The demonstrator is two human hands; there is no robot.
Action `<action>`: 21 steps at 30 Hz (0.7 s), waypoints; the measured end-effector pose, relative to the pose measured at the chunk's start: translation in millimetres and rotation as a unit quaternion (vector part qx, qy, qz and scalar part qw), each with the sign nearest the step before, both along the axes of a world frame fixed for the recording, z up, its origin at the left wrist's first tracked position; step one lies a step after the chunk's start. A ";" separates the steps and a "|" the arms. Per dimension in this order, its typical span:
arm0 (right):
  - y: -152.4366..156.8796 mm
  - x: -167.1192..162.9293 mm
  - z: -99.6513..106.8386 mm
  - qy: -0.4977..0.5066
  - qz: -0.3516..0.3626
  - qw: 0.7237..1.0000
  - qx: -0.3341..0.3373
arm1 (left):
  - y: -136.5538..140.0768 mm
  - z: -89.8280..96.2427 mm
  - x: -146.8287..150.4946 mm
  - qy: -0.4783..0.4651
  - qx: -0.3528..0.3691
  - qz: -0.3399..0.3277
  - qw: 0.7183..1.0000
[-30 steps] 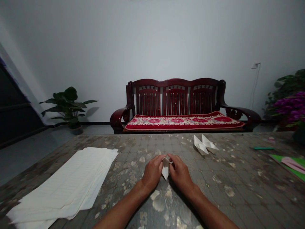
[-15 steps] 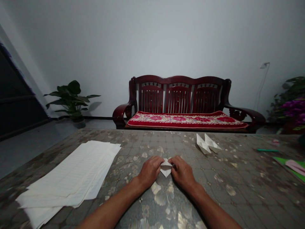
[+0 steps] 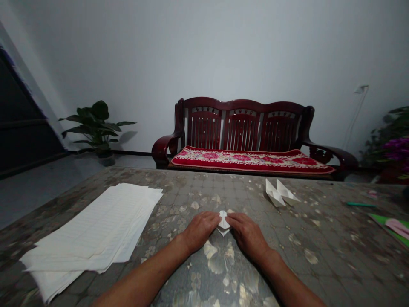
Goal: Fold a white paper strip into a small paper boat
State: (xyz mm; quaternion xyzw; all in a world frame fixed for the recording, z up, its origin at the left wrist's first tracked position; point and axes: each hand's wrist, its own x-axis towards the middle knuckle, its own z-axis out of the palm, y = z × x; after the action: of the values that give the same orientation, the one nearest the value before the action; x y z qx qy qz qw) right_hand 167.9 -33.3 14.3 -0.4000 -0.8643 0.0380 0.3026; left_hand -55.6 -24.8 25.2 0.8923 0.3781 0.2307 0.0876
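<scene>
A small folded white paper (image 3: 224, 221) lies on the table in front of me, its lower point showing between my hands. My left hand (image 3: 202, 228) holds its left side, fingers together and bent over the edge. On the opposite side, my right hand (image 3: 246, 230) presses the paper with its fingers held close together. The fingers cover both outer edges of the paper. Beyond my right hand stands a folded paper piece (image 3: 280, 194) with two upright, boat-like points.
A stack of lined paper sheets (image 3: 96, 230) spreads over the table's left side. To the right lie a teal pen (image 3: 361, 204) and green paper (image 3: 381, 221) with a pink piece (image 3: 398, 226) on it. A wooden bench (image 3: 246, 102) stands behind the patterned table (image 3: 306, 264).
My fingers have moved inward and flattened over the paper's sides. The paper's top now shows as a narrower peaked shape, and less of its lower point is visible. The view has shifted slightly.
</scene>
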 end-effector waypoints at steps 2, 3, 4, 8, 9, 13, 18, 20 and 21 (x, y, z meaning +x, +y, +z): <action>1.2 0.9 -2.9 0.010 0.015 1.000 0.001 | 0.8 2.4 -1.6 -0.019 -0.030 -0.018 0.999; 1.9 1.4 -4.3 0.012 0.021 1.000 -0.001 | 1.2 4.1 -2.2 -0.028 -0.047 -0.028 0.998; 2.6 1.8 -5.4 0.013 0.027 1.000 -0.006 | 1.5 6.0 -2.5 -0.038 -0.065 -0.037 0.996; 4.4 2.4 -7.1 0.009 0.048 0.998 -0.028 | 2.5 13.8 -2.4 -0.077 -0.128 -0.065 0.987; 4.5 2.2 -6.8 0.008 0.053 0.998 -0.033 | 2.8 15.3 -2.2 -0.081 -0.137 -0.069 0.985; 2.9 2.0 -4.6 -0.008 0.065 0.997 -0.050 | 4.4 19.0 -2.0 -0.064 -0.143 -0.085 0.984; 0.0 4.1 -3.2 -0.021 0.071 0.995 -0.071 | 2.9 17.0 -4.6 -0.021 -0.114 -0.086 0.990; -0.4 4.7 -2.6 -0.025 0.073 0.994 -0.074 | 1.8 13.7 -5.8 -0.005 -0.093 -0.079 0.993; -0.6 4.8 -2.0 -0.028 0.073 0.994 -0.073 | 1.6 11.6 -6.5 0.004 -0.080 -0.078 0.994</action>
State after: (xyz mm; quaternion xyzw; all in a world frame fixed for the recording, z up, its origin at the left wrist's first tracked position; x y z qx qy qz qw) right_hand 172.8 -33.9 12.3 -0.3578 -0.8942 0.1120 0.2446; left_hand -62.0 -23.3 36.8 0.9100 0.3251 0.1888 0.1748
